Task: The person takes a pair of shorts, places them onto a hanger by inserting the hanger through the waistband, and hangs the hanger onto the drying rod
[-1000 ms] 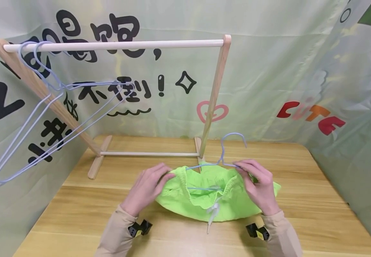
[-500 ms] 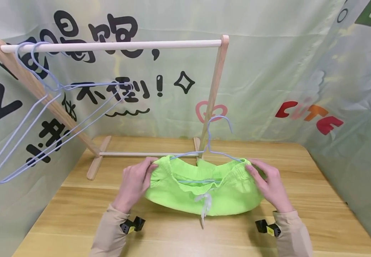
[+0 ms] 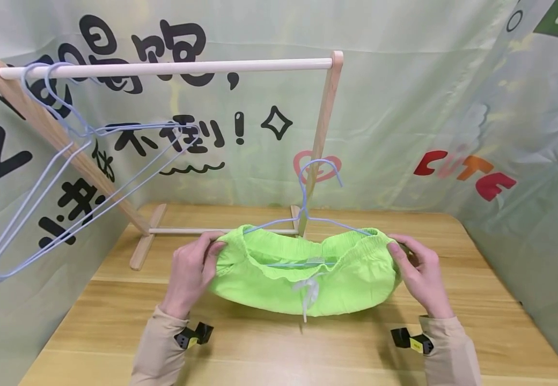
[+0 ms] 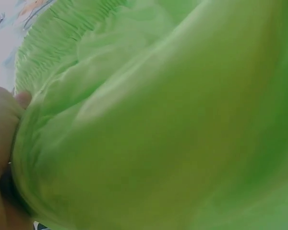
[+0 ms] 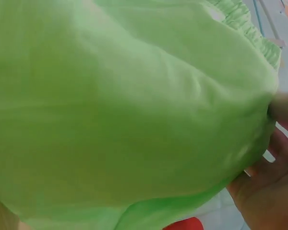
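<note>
Lime-green drawstring shorts [image 3: 279,292] with a gathered elastic waistband hang between both hands, the waist spread wide. A light-blue wire hanger [image 3: 303,213] sits inside the waist, its hook standing up above the fabric and its lower bar showing across the opening. My left hand [image 3: 191,273] pinches the waistband's left end between thumb and fingers; the left wrist view shows its thumb against the cloth [image 4: 134,120]. At the other end, my right hand [image 3: 419,273] grips the waistband's side, with several fingers behind the fabric. A white drawstring bow [image 3: 309,292] dangles at the front.
A wooden garment rack [image 3: 326,118] with a white top rail [image 3: 187,67] stands at the back left of the wooden table [image 3: 477,300]. Two blue hangers [image 3: 42,187] hang at the rail's left end. A printed cloth backdrop [image 3: 404,107] encloses the table.
The hands have moved apart, stretching the waistband wider over the hanger's shoulders. The hanger and shorts have risen and shifted left, and the hook now overlaps the rack's right post.
</note>
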Demonstrator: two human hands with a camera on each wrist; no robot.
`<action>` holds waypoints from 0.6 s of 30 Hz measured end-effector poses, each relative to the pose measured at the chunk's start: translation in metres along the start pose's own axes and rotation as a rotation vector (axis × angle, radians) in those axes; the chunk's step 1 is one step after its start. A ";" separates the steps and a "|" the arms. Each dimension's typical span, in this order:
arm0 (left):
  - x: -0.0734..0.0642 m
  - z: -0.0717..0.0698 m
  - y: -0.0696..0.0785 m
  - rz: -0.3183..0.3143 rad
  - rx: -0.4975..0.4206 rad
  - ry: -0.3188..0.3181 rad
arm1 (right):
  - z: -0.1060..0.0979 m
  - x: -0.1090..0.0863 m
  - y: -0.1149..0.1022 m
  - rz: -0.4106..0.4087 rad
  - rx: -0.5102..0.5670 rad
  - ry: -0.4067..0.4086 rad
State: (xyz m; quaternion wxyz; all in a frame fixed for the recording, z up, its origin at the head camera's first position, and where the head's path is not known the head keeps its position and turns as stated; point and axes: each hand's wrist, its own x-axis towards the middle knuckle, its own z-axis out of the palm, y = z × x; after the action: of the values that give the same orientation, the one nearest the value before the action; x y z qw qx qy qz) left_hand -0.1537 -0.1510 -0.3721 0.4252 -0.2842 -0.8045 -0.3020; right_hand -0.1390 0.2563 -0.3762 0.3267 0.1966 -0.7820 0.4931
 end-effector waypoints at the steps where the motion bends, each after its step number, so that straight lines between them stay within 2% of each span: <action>1: 0.000 0.000 0.000 0.001 -0.009 0.018 | 0.000 0.000 0.000 0.006 -0.005 0.022; 5: 0.001 -0.001 -0.002 -0.010 -0.059 0.050 | 0.004 0.001 -0.001 -0.023 -0.034 0.109; 12: 0.003 -0.004 -0.003 -0.141 -0.173 0.036 | 0.010 0.002 -0.004 -0.041 -0.034 0.214; 15: 0.003 -0.004 -0.003 -0.158 -0.199 0.015 | 0.011 0.001 -0.007 -0.027 -0.054 0.242; 18: 0.002 -0.005 -0.004 -0.146 -0.267 -0.031 | 0.013 0.002 -0.008 -0.017 -0.047 0.266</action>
State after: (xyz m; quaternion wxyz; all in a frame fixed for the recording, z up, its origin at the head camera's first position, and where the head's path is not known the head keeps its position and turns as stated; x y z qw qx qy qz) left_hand -0.1546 -0.1573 -0.3692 0.3479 -0.2834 -0.7823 -0.4320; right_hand -0.1390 0.2413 -0.3735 0.4359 0.1283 -0.7416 0.4935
